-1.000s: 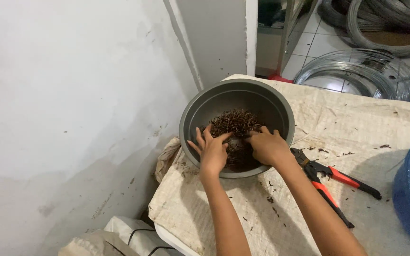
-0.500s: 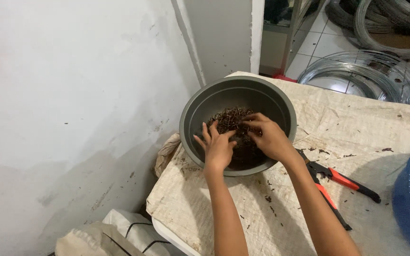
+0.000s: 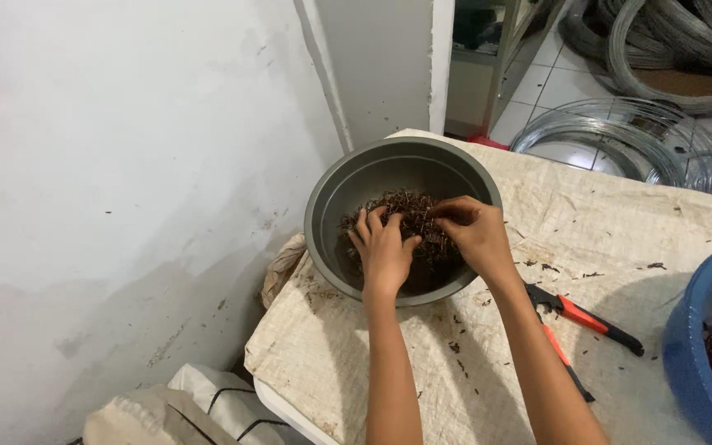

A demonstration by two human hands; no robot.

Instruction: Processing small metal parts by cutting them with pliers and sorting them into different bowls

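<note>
Left hand (image 3: 383,251): fingers spread, pressing into rusty scraps (image 3: 401,218) (nothing gripped).
Right hand (image 3: 475,233): curled, pinching scraps.
Bowl (image 3: 348,185): near the table (image 3: 603,222) corner.

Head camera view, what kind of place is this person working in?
Probably a small workshop or work area in a building, not a kitchen. Coils of wire lie on the tiled floor, red-handled pliers rest on the sack-covered table, and both hands dig into rusty metal bits in a grey bowl.
</note>
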